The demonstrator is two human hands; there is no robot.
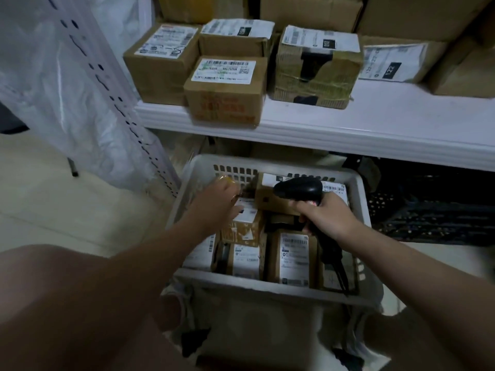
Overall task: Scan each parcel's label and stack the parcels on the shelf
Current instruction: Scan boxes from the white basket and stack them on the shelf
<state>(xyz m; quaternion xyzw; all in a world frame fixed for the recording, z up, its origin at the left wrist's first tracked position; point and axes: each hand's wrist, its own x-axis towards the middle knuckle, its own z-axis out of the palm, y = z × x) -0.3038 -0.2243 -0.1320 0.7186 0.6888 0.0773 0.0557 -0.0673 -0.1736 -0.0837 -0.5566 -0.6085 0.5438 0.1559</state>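
**Head view, looking down over both forearms.** The right hand (325,216) holds a black scanner (297,189) by its handle, with the fingers (308,209) wrapped round the grip. The scanner head points forward and down over the basket (267,286), so its window faces the upturned labels without a turn of the wrist.

The left hand (218,200) reaches into the basket's far left part, over a small parcel (242,227) that lies on top of the others. Its fingers point down behind the back of the hand. Whether they pinch the box or only touch it cannot be told, and this area is blurred. The step in hand is probably picking up or steadying this parcel for a scan.

The remaining parcels (293,259) are packed close together in the basket, labels up, so each barcode can be read where it lies.

The white shelf (375,124) runs just behind and above the basket, which keeps the lift short. It already carries labelled boxes (225,89), one of them overhanging the front lip. By this showing the task is partly done.

**Surroundings.** A pale floor (53,204), a white perforated upright (107,84) with clear plastic sheeting beside it at left, and a dark crate (428,215) under the shelf at right. The light is dim.
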